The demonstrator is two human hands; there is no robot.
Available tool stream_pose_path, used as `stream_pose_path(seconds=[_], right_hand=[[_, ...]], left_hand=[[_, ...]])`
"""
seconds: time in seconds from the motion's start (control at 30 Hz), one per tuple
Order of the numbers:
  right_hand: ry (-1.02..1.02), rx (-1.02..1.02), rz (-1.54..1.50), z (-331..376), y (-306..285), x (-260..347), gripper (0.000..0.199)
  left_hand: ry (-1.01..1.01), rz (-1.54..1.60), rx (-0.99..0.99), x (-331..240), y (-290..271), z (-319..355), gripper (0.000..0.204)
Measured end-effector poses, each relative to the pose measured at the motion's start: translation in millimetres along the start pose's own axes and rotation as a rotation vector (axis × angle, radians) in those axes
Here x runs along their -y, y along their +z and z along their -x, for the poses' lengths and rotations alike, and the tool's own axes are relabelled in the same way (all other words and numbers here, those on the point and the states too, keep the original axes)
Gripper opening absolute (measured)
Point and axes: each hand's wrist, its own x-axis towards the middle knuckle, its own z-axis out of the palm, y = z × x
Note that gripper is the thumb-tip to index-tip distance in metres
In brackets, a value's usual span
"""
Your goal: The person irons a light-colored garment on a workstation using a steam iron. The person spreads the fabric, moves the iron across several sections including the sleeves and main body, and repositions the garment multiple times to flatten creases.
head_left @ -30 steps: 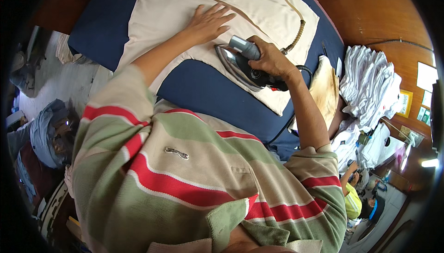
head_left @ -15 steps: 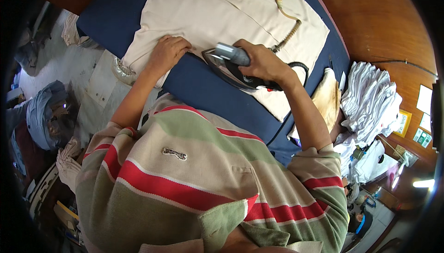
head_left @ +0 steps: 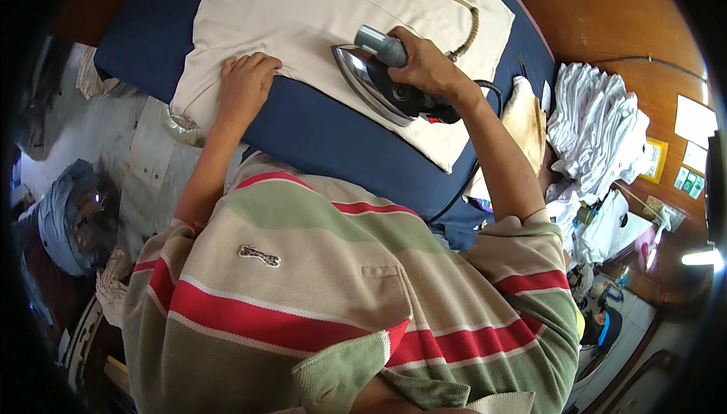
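Note:
A cream garment (head_left: pixel 280 20), seemingly a shirt, is spread over a dark blue padded ironing table (head_left: pixel 303 122). My left hand (head_left: pixel 248 84) rests palm down on its near edge, fingers laid on the cloth. In my right hand (head_left: pixel 432 65), wrapped round the handle, is an electric iron (head_left: pixel 371 84) with a shiny soleplate, black body and grey handle front. Its tip points left and away from me, and the soleplate is over the cloth near the garment's near edge. Whether it presses or hovers just above, I cannot tell.
A coiled tan hose (head_left: pixel 473 28) and a black cord trail from the iron. White folded clothes (head_left: pixel 598 122) are stacked at the right, beside a stained beige cloth (head_left: pixel 524 122). Wooden panelling (head_left: pixel 606 12) rises behind. Blue-grey clothes (head_left: pixel 64 217) are bundled at the lower left.
The iron has moved farther from me over the cloth, widening its gap from my left hand. My left hand stays at the garment's edge, and the whole view has shifted slightly.

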Motion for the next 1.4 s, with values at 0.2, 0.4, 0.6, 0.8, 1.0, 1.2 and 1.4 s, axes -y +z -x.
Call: stream_pose_path(seconds=[0.2, 0.4, 0.6, 0.8, 1.0, 1.2, 1.4], right_hand=[[0.019, -0.011, 0.022, 27, 1, -20, 0.045], [0.072, -0.033, -0.043, 34, -4, -34, 0.046], [0.002, -0.066, 0.051, 28, 4, -21, 0.046], [0.205, -0.26, -0.108, 40, -31, -86, 0.045], [0.566, -0.554, -0.341, 147, 0, -142, 0.053], [0.701, -0.715, -0.385, 173, 35, -113, 0.047], [0.74, -0.793, -0.425, 155, -5, -158, 0.041]], left_hand=[[0.218, 0.202, -0.13, -65, 16, -1, 0.017], [0.187, 0.198, 0.017, -73, 39, -2, 0.016], [0.075, 0.232, 0.04, -66, 42, -3, 0.016], [0.069, 0.21, 0.049, -64, 43, -3, 0.017], [0.105, 0.296, 0.127, -60, 34, -4, 0.018], [0.191, 0.118, 0.01, -31, 10, -5, 0.015], [0.168, 0.08, 0.033, -6, 13, -8, 0.012]])
